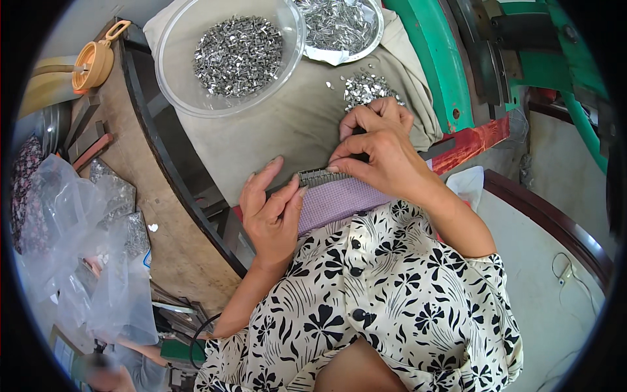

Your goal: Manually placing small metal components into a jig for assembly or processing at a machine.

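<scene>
A narrow metal strip (316,178) with a row of small slots or pins lies across a purple woven cloth (346,199) at my lap. At its left end, my left hand (269,212) grips it between thumb and a finger, with the other fingers raised. My right hand (382,147) is pinched at the strip's right part, thumb and forefinger together. Whatever sits between those fingertips is too small to make out. Just beyond the right hand's knuckles, a loose pile of small shiny metal pieces (366,88) rests on the grey-green cloth (274,137).
A clear round tub (166,78) of small metal parts stands at the far left, beside a white-lined bowl (379,39) of thin metal pieces. Green machinery (434,59) borders the right. Plastic bags (85,242) lie on the wooden bench (176,242) at left; another person (140,366) is lower left.
</scene>
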Available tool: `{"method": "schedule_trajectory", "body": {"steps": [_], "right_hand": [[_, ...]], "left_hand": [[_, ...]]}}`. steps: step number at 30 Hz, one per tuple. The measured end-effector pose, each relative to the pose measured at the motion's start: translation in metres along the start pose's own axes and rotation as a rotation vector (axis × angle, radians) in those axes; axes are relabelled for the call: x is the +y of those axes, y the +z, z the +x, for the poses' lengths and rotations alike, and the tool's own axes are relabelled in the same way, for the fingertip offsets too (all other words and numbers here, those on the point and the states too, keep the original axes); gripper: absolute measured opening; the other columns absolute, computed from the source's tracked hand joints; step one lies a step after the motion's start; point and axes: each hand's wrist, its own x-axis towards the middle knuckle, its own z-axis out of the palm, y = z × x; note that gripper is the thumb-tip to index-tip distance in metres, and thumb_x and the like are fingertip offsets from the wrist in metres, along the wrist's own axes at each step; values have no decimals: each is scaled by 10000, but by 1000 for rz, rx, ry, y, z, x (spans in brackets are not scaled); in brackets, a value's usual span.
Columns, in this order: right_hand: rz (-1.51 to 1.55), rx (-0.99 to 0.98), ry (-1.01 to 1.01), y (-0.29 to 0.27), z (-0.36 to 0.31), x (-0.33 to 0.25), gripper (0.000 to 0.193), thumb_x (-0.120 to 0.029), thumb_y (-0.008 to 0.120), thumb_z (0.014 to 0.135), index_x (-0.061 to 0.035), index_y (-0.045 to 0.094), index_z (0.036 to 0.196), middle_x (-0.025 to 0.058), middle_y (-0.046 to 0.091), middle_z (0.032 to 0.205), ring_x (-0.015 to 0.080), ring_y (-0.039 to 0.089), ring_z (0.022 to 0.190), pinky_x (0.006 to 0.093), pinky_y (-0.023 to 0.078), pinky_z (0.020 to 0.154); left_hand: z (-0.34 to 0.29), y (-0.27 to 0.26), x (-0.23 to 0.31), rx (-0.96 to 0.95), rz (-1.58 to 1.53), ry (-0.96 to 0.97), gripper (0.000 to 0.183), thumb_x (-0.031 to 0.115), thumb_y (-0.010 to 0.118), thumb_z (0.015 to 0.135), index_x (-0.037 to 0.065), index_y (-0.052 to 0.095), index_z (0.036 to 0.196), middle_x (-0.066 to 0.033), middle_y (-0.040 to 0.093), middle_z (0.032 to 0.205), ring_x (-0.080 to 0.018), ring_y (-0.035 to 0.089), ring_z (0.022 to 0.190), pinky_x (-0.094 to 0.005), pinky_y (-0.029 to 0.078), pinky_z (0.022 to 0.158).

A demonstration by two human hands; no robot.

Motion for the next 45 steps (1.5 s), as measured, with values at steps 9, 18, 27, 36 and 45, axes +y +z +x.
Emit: {"method": "schedule_trajectory", "body": {"steps": [9, 18, 27, 36, 45], "right_hand": [[-8, -31, 4, -7, -3, 2, 133, -256, 822, 723, -150, 773, 785, -51, 587, 978, 225, 450, 1096, 430, 242, 993], [-46, 17, -16, 0, -3, 0, 143, -268, 814, 735, -145, 770, 794, -44, 587, 965, 234, 445, 1092, 440, 239, 986], [-23, 19, -22, -8, -8, 5, 148, -273, 816, 728, -137, 770, 767, -21, 599, 953, 271, 451, 1092, 461, 263, 960], [-47, 16, 1, -13, -14, 9, 148, -275, 814, 732, -139, 771, 769, -25, 596, 943, 271, 447, 1089, 446, 268, 949], [-68, 31, 1, -14, -15, 9, 147, -271, 818, 720, -141, 772, 771, -21, 599, 953, 271, 456, 1089, 450, 272, 950]], "left_hand": [[1, 0, 1, -2, -12, -11, 233, 53, 784, 761, 46, 761, 992, -129, 652, 1265, -294, 609, 1154, -460, 385, 1064], [1, -1, 1, -12, -5, -20, 236, 46, 782, 756, 43, 760, 991, -132, 651, 1262, -303, 607, 1151, -460, 392, 1058], [1, 0, 2, -10, -2, -9, 246, 46, 786, 756, 48, 761, 1001, -132, 651, 1263, -302, 607, 1150, -463, 392, 1060], [0, 1, 1, -2, -6, -10, 245, 39, 790, 750, 50, 761, 993, -132, 652, 1261, -304, 612, 1141, -468, 395, 1059], [1, 1, 1, 5, -1, -15, 253, 38, 793, 743, 49, 760, 994, -134, 655, 1253, -310, 613, 1139, -461, 398, 1056]]}}
